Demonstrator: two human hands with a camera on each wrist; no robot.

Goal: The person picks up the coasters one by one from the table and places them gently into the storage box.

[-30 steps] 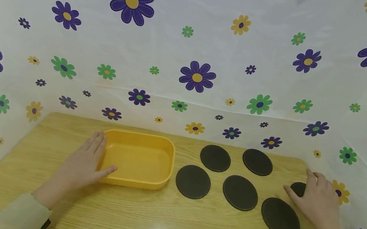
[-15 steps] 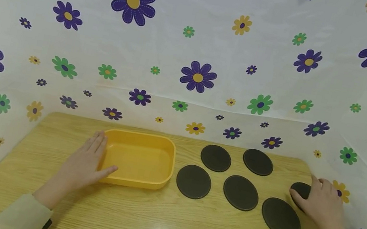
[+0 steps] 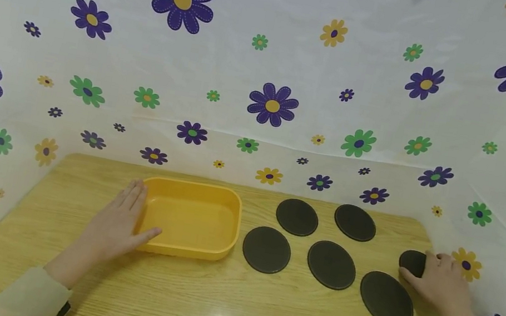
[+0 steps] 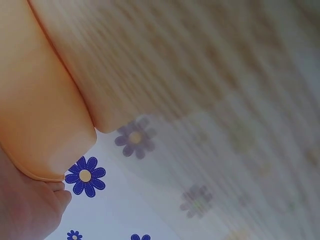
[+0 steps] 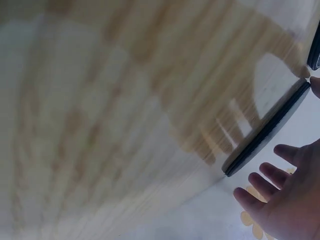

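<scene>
At the left of the head view is a shallow yellow tray point(image 3: 191, 218). My left hand point(image 3: 115, 222) rests against its left end with straight fingers, the thumb lying over the front rim. The tray's outer wall point(image 4: 45, 95) and part of that hand also show in the left wrist view. At the table's right side my right hand point(image 3: 443, 283) reaches over a round black coaster point(image 3: 411, 263), covering its right part. In the right wrist view the fingers are spread, loosely bent and a little apart from the coaster's edge point(image 5: 267, 127); the thumb tip is near its other end.
Several more black coasters lie flat between tray and right hand, including a near one point(image 3: 386, 299), a back one point(image 3: 355, 223) and one beside the tray point(image 3: 266, 250). A flowered white cloth point(image 3: 229, 63) hangs around the back and sides of the wooden table point(image 3: 206, 308).
My right hand has shifted slightly right and lower over the far-right coaster, uncovering more of its left part. The left hand, tray and other coasters stay where they were.
</scene>
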